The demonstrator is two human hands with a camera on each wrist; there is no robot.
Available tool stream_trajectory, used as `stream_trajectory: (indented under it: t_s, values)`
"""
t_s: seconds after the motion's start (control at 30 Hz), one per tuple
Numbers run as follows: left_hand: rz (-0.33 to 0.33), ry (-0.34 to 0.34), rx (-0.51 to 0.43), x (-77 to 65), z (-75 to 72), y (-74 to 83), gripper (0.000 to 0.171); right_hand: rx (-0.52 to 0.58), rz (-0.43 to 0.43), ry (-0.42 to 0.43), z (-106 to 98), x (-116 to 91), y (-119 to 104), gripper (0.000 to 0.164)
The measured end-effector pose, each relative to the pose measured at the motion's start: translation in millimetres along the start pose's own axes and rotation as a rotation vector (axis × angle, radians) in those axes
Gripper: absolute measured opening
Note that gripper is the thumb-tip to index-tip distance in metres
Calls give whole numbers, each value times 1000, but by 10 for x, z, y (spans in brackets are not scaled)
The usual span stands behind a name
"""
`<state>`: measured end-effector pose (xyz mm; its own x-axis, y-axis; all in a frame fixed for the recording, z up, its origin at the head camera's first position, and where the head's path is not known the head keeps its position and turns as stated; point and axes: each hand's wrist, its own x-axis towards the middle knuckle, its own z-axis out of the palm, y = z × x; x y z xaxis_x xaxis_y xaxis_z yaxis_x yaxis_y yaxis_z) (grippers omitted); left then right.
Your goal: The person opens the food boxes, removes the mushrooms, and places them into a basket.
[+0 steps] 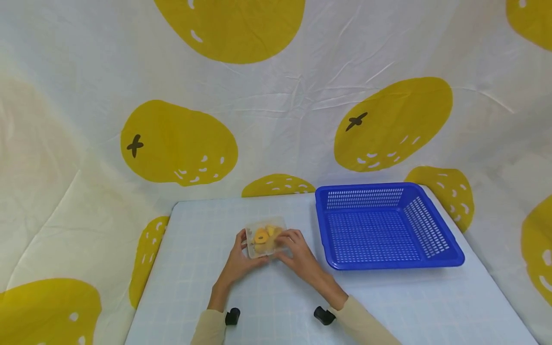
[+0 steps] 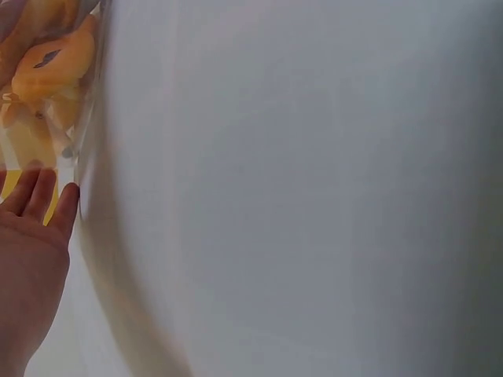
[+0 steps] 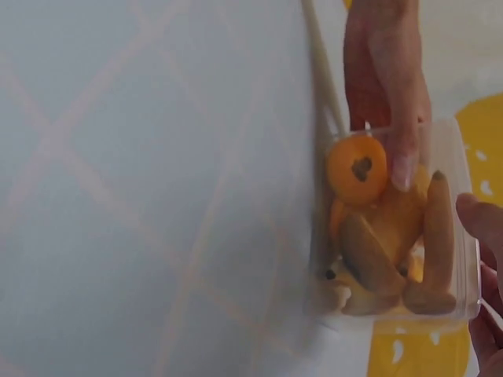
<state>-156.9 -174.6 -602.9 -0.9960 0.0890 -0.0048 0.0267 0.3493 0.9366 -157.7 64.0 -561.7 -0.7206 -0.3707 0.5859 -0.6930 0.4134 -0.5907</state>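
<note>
Backdrop curtain (image 1: 267, 120), white with large yellow fruit print; counter (image 1: 172, 287), pale and faintly checked, bearing at right one blue slotted basket (image 1: 371, 235). Left hand (image 1: 240, 262), fingers gripping the container's left side; right hand (image 1: 304, 256), fingers bent at its right side, pinch or mere contact not discernible. Clear container (image 1: 271, 221), held above the counter left of the basket, with elongated tan pieces (image 3: 438, 236) and a round orange piece (image 3: 354, 184) inside.
</note>
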Motion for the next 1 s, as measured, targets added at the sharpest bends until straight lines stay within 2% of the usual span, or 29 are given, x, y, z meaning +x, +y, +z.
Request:
stream_trajectory:
  t_s: [0.13, 0.3, 0.37, 0.5, 0.67, 1.0]
  values:
    - [5, -4, 2, 7, 17, -23, 113, -25, 40, 68, 58, -36, -39, 34]
    - [15, 0, 4, 11, 35, -45, 114, -82, 203, 255, 165, -171, -133, 28]
    - [16, 3, 3, 11, 35, -40, 113, -67, 274, 316, 215, -222, -167, 23]
    - [11, 14, 3, 14, 22, -29, 113, -10, 403, 363, 286, -275, -233, 19]
    - [24, 18, -2, 20, 20, -34, 112, 168, 565, 314, 346, -302, -295, 13]
    - [3, -2, 7, 16, -13, -22, 114, 680, 785, 161, 428, -206, -371, 32]
